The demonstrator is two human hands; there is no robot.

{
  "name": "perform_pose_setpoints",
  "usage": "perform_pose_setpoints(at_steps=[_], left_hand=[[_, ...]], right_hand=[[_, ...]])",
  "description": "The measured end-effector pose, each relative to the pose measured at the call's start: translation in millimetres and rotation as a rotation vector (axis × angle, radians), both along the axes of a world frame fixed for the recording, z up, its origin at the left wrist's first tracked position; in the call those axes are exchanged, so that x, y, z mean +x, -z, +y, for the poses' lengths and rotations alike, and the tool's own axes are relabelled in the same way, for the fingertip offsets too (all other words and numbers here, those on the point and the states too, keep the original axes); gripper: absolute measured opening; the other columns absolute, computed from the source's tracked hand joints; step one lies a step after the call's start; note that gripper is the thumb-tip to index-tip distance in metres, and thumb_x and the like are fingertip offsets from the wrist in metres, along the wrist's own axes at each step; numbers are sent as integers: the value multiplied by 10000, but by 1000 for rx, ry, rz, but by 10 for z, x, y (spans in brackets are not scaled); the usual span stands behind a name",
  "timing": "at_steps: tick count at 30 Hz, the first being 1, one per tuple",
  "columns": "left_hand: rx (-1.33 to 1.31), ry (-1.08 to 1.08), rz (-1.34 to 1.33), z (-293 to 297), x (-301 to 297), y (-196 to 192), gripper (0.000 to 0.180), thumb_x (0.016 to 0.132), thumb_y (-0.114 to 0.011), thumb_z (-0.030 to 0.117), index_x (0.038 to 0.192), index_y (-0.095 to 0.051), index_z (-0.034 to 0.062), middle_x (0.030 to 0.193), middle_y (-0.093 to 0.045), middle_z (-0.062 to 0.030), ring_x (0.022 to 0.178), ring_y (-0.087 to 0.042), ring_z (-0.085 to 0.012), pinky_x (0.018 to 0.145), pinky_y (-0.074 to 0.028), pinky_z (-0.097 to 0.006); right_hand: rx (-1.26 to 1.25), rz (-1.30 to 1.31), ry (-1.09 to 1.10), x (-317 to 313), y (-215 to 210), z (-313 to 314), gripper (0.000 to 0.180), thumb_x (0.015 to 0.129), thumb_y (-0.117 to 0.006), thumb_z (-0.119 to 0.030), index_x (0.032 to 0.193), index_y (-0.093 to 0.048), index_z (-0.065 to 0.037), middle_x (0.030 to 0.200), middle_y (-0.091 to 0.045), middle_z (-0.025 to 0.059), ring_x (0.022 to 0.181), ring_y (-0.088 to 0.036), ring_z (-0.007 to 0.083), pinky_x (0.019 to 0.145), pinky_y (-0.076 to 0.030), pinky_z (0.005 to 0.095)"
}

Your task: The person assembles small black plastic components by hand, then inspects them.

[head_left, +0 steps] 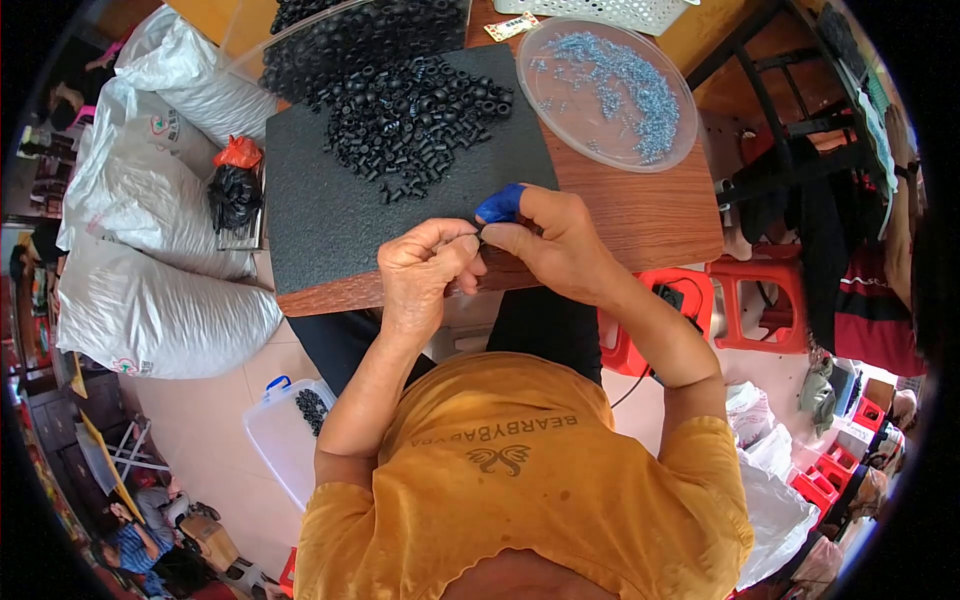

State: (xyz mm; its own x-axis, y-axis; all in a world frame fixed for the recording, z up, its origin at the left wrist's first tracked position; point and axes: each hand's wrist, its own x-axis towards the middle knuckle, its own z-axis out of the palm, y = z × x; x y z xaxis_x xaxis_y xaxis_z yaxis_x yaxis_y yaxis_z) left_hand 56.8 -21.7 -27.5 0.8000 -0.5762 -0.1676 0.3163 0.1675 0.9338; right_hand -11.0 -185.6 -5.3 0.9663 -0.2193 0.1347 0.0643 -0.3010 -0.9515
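Observation:
My left hand (pixel 428 262) and my right hand (pixel 555 242) meet at the near edge of the table, fingertips almost touching. Between them is a small black part (pixel 479 229), mostly hidden, pinched by both hands. A blue covering (pixel 501 204) wraps my right index finger. Just beyond my hands, a heap of small black plastic or rubber parts (pixel 415 125) lies on a dark textured mat (pixel 300 190). To the right, a round clear lid or tray (pixel 535 90) holds many tiny bluish pieces (pixel 625 90).
A clear bin (pixel 365 50) of black parts stands at the table's back, near a white perforated basket (pixel 600 12). Stuffed white sacks (pixel 165 300) crowd the left. Red stools (pixel 760 300) are at right. A clear tub (pixel 280 430) with black parts sits on the floor.

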Motion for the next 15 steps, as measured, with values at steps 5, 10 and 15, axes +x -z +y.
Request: perform_pose_setpoints(at_steps=[5, 10, 15], left_hand=[[38, 31, -17, 13, -1, -47, 130, 886, -648, 51, 963, -669, -52, 737, -668, -99, 565, -598, -117, 525, -507, -231], [98, 52, -180, 27, -42, -66, 209, 915, -646, 102, 1075, -654, -33, 813, -676, -81, 651, -602, -93, 597, -513, -219], [78, 50, -261, 35, -71, -73, 229, 925, -634, 102, 1114, -644, -29, 879, -681, -73, 703, -612, -90, 638, -525, -217]], right_hand=[[-85, -65, 13, 15, -1, 11, 144, 820, -680, -107, 861, -629, 22, 788, -598, 185, 692, -611, 318, 605, -465, 373], [14, -7, 42, -9, 21, 35, 121, 841, -681, -93, 877, -635, 13, 763, -634, 114, 678, -618, 166, 589, -471, 303], [374, 4, 36, -1, 59, 67, 86, 853, -684, -63, 877, -642, 9, 759, -665, 24, 706, -596, 44, 608, -491, 226]])
